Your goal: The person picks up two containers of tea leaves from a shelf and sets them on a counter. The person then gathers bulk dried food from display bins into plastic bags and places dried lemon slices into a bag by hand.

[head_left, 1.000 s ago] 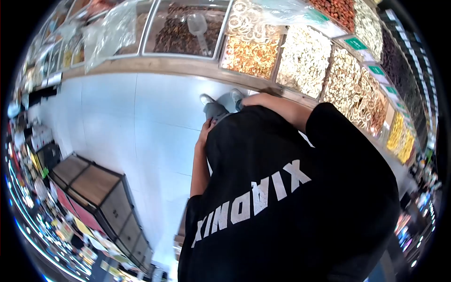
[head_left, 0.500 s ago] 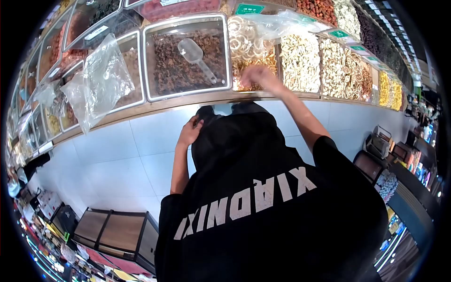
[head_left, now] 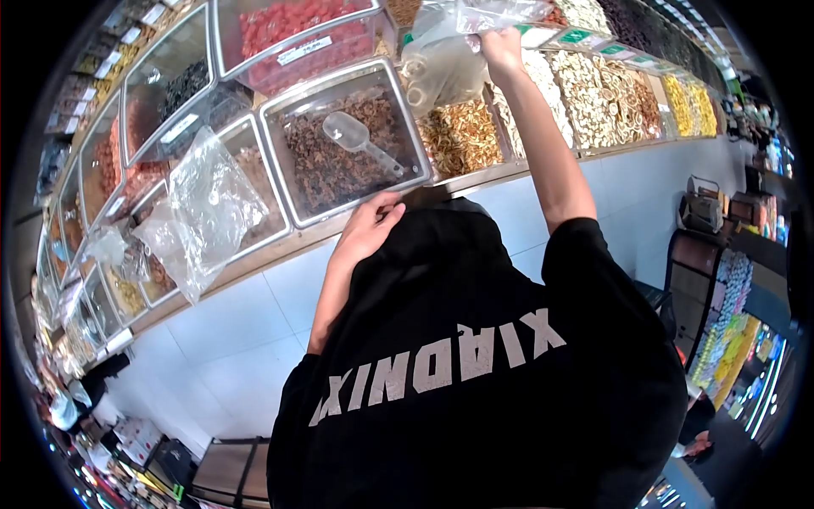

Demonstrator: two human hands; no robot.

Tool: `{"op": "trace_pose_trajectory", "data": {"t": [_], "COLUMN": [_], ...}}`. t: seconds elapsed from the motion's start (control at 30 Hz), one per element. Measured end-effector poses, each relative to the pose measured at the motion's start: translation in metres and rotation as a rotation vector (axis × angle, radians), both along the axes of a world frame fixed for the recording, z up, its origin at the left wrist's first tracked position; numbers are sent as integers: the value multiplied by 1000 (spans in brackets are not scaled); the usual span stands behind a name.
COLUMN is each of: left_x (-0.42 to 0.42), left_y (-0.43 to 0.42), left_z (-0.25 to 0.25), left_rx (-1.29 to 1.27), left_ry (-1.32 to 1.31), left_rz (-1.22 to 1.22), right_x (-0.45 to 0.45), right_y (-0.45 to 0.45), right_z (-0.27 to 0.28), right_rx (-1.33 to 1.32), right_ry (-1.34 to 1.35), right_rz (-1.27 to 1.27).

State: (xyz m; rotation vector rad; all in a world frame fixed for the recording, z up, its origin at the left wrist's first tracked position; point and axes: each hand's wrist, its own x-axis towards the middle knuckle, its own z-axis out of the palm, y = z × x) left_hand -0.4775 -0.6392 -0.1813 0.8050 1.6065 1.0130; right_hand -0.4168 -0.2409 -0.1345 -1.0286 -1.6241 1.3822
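Note:
My right hand [head_left: 502,51] is closed on a clear plastic bag [head_left: 462,72] at the back of the bins. Pale ring-shaped slices [head_left: 420,85] show through or beneath this bag; I cannot tell whether they are inside it. In front of it lie golden-brown dried strands [head_left: 462,136] in a bin. My left hand [head_left: 370,225] is loosely bent, fingers apart, by the counter's front edge and beside the black shirt. It holds nothing that I can see. Near it is a bin of dark brown dried pieces [head_left: 335,161], with a clear scoop [head_left: 360,142] on top.
Another clear plastic bag [head_left: 203,208] drapes over the bins at left. Red dried fruit [head_left: 288,30] fills a bin behind. Pale dried slices [head_left: 598,93] and yellow goods [head_left: 688,103] lie to the right. A wooden ledge [head_left: 483,180] runs along the front above the tiled counter face.
My right hand has moved up from the golden-brown strands and taken hold of the clear bag, which now covers the pale rings. My left hand has risen toward the bin's front edge.

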Motion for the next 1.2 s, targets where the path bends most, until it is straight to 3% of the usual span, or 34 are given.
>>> {"op": "trace_pose_trajectory", "data": {"t": [0.03, 0.13, 0.2, 0.23, 0.27, 0.3, 0.33, 0.4, 0.57, 0.7, 0.8, 0.93, 0.97, 1.03, 1.07, 1.1, 1.17, 1.2], "left_x": [-1, -4, 4, 6, 3, 1, -4, 2, 46, 117, 178, 244, 259, 290, 315, 346, 394, 418], "left_y": [7, 41, 77, 95, 105, 115, 113, 104, 94, 113, 129, 174, 185, 211, 221, 233, 252, 258], "left_z": [4, 18, 66, 76, 100, 123, 86, 72, 56, 32, 28, 67, 53, 31, 33, 66, 43, 56], "left_rx": [77, 270, 489, 584, 577, 574, 625, 538, 307, 163, 102, 17, 39, 78, 75, 68, 72, 76], "left_ry": [-24, -8, 254, 323, 348, 371, 237, 106, -98, -49, 9, -128, -226, -421, -404, -388, -445, -423], "left_rz": [44, 181, 333, 373, 272, 171, 14, -20, 50, 138, 155, 59, -1, -133, -183, -234, -395, -461], "right_x": [5, 26, 34, 34, 34, 36, 41, 56, 88, 151, 240, 374, 406, 464, 490, 512, 559, 584], "right_y": [-7, -71, -104, -125, -148, -173, -195, -225, -236, -221, -185, -145, -139, -135, -133, -133, -149, -159], "right_z": [20, 131, 138, 155, 173, 174, 171, 170, 165, 160, 154, 121, 108, 81, 70, 62, 48, 42], "right_rx": [53, 401, 362, 317, 269, 407, 545, 616, 358, 498, 492, 187, 123, -144, -268, -349, -661, -817], "right_ry": [65, -477, -158, -175, -183, -87, 8, -185, -434, -333, -486, -597, -595, -399, -299, -23, 235, 361], "right_rz": [77, 101, 105, 179, 258, 340, 423, 666, 781, 705, 463, 205, 139, 99, 80, 79, -10, -53]}}
